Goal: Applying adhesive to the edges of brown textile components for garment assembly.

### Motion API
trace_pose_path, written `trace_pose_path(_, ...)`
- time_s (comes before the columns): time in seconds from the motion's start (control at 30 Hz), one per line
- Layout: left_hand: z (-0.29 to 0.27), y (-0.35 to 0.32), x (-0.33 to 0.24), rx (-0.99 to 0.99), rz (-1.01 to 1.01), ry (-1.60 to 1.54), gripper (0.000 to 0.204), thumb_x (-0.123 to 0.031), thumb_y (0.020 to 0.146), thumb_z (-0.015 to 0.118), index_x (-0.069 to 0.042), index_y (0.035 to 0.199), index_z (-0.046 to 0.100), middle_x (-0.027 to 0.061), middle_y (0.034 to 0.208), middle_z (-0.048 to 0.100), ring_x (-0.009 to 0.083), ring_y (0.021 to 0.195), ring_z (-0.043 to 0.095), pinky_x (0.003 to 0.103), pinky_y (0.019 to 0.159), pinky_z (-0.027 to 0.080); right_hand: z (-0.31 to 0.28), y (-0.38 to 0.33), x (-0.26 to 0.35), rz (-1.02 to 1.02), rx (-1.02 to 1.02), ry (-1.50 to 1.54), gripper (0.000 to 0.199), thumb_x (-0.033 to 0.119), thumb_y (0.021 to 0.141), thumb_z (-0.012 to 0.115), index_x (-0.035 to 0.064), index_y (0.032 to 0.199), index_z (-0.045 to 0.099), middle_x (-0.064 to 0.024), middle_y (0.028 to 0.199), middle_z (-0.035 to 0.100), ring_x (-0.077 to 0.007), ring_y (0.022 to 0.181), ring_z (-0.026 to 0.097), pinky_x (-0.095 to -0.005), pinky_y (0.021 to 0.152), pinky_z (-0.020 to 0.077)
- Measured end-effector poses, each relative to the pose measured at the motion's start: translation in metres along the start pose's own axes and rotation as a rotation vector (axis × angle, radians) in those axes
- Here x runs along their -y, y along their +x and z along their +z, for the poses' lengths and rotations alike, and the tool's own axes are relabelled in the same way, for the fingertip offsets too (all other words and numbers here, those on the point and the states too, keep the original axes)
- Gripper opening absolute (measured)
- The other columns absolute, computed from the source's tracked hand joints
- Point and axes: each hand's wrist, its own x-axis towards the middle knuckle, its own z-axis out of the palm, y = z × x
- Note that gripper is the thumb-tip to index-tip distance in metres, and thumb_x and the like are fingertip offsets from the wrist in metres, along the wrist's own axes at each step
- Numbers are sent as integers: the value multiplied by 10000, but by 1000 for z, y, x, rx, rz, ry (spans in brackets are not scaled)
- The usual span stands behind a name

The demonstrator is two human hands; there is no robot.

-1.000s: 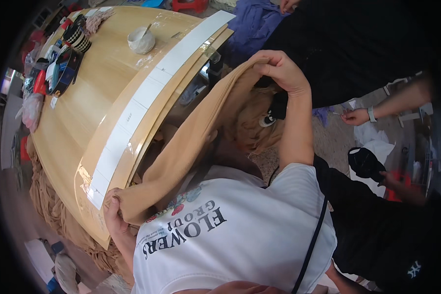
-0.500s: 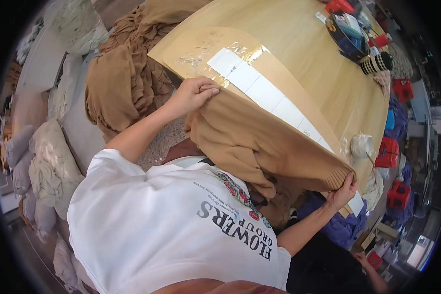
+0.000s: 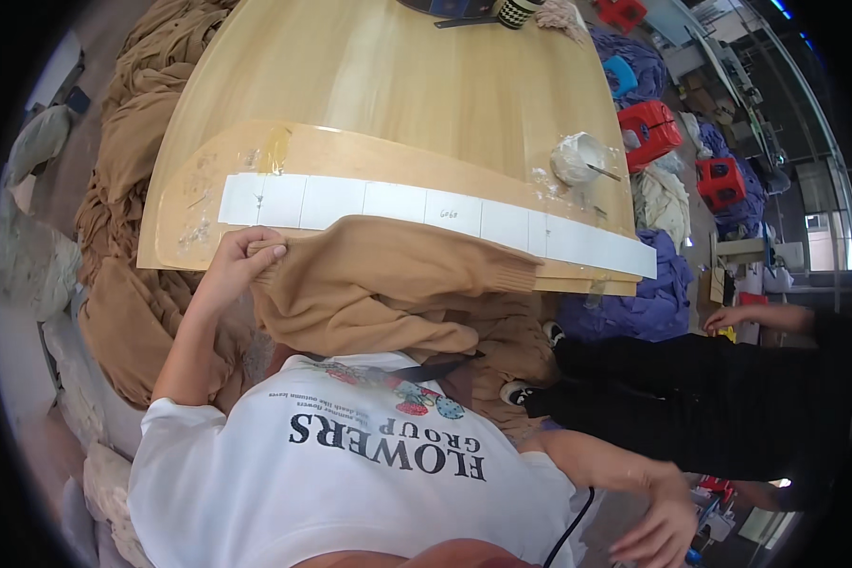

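Note:
A brown knit garment (image 3: pixel 379 270) lies partly over the near edge of the wooden table (image 3: pixel 398 85), its ribbed cuff toward the right. My left hand (image 3: pixel 241 260) pinches its left end between thumb and fingers. Behind the garment runs a white paper strip (image 3: pixel 393 201) marked with cross lines, on a tan board (image 3: pixel 350 151); the cloth covers part of its lower edge. My right hand (image 3: pixel 658 530) is off the table at the lower right, fingers apart, holding nothing and slightly blurred.
Heaped brown knits (image 3: pixel 142 331) lie left of the table; purple cloth (image 3: pixel 658 293) piles at its right. On the table are a white tub (image 3: pixel 577 159) and a ruler (image 3: pixel 469 22). A person in black trousers (image 3: pixel 653 398) stands at right, near red stools (image 3: pixel 648 131).
My right hand has let go of the ribbed cuff and moved down and right, off the table. My left hand still grips the other end. The view has turned, so the strip now appears nearly level.

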Motion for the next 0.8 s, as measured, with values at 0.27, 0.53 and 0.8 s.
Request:
trace_pose_path(0.27,36,-11,-11,191,51,16,142,-125,830,615,3,891,603,-29,785,581,32,749,489,193,671,425,-130,-31,-153,844,-956,-356,276,164,848,564,-53,1018,544,-138,782,583,-253,702,591,-341,652,494)
trace_pose_path(0.53,38,-10,-7,143,10,28,145,-103,831,608,27,894,593,-15,784,581,37,736,504,181,646,429,-184,-28,-175,1163,-849,-773,269,151,799,615,-24,1000,579,-103,731,607,-144,592,552,-264,580,457)
trace_pose_path(0.8,60,12,-6,389,86,126,167,-111,824,626,26,917,602,-16,786,589,34,727,500,179,641,426,-227,-64,-211,952,427,-1626,37,102,696,527,67,690,516,-90,655,559,-293,644,594,-399,513,454)
